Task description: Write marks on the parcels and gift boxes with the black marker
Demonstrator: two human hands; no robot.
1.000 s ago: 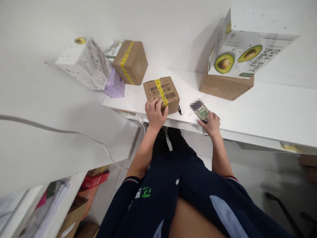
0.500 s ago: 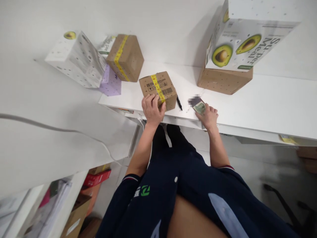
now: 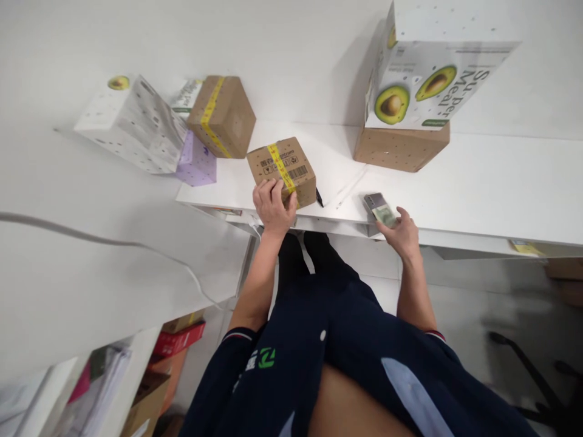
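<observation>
My left hand (image 3: 273, 207) rests on the near edge of a small brown cardboard box (image 3: 282, 169) sealed with yellow tape, fingers curled over its top. The box sits near the front edge of a white table (image 3: 478, 194). My right hand (image 3: 401, 232) holds a phone (image 3: 379, 209) with a banknote behind its case, at the table's front edge. A black pen (image 3: 319, 198) lies just right of the box.
A larger taped brown box (image 3: 221, 115), a white avocado-print carton (image 3: 132, 121) and a purple bag (image 3: 197, 162) lie at the table's left end. Another avocado carton (image 3: 432, 67) sits on a brown box (image 3: 401, 147) at the back right. Shelves with packages (image 3: 136, 388) stand lower left.
My right hand has slid the phone to the right and toward the table's front edge. My left hand stays on the small box.
</observation>
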